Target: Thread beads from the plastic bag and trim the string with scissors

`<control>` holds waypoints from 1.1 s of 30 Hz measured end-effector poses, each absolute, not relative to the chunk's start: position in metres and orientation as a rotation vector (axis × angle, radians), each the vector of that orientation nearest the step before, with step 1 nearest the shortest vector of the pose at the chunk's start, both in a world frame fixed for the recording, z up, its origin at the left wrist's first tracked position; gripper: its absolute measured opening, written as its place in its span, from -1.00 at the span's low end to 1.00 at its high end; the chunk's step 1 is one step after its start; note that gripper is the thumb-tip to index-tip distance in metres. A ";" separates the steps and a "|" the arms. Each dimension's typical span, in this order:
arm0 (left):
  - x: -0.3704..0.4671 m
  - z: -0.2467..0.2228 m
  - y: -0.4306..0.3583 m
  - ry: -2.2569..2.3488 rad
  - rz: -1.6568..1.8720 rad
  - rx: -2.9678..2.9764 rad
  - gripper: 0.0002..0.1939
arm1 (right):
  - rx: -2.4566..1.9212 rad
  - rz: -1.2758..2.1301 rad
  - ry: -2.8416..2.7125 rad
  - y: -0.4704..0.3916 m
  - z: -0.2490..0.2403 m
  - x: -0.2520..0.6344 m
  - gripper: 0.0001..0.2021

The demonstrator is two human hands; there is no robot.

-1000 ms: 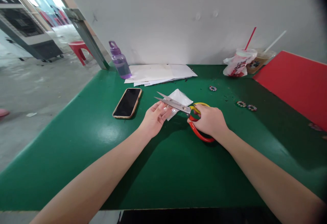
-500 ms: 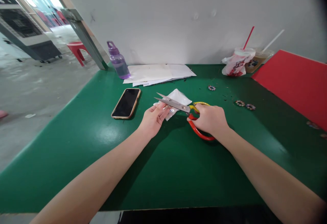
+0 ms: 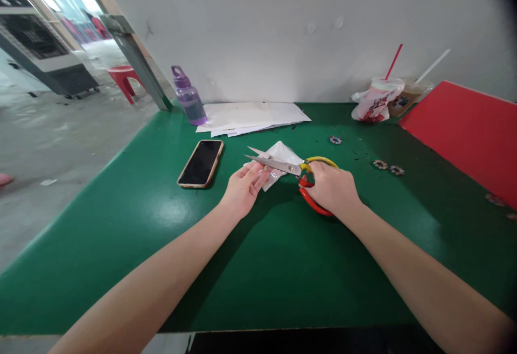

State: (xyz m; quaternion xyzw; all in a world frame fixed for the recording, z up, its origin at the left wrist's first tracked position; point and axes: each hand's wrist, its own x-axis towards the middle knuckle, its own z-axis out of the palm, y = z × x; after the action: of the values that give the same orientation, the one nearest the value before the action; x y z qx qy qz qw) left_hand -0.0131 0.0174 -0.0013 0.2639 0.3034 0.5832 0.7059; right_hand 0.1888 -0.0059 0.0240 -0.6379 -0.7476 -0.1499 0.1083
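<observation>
Both forearms stretch forward; the left hand (image 3: 243, 189) pinches with fingertips raised, the right hand (image 3: 332, 188) curls closed beside it.

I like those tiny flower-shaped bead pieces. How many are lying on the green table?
3 clearly: one beyond the right hand, and a pair side by side further right. Blurry bits near the red board may be more.

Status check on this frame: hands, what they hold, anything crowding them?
Left hand pinching clear packet. Right hand gripping scissors, blades slightly apart at packet edge. Phone lies left of the hands, apart from them.
</observation>
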 end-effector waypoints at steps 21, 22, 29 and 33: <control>-0.008 0.007 0.010 0.697 1.255 0.728 -0.77 | -2.037 -0.361 -2.307 -0.006 0.033 0.189 -0.67; -0.008 0.006 0.011 0.709 1.268 0.723 -0.78 | -2.032 -0.363 -2.316 -0.006 0.033 0.188 -0.67; -0.009 0.004 0.011 0.733 1.311 0.710 -0.78 | -2.026 -0.374 -2.323 -0.006 0.031 0.187 -0.66; -0.008 0.004 0.011 0.757 1.358 0.688 -0.77 | -2.016 -0.386 -2.295 -0.006 0.030 0.187 -0.65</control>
State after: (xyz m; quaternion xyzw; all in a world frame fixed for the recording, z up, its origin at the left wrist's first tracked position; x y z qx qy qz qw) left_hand -0.0083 0.0111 0.0037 0.3041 0.3345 0.6001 0.6599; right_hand 0.1872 -0.0056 0.0300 -0.6544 -0.7450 -0.1253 0.0315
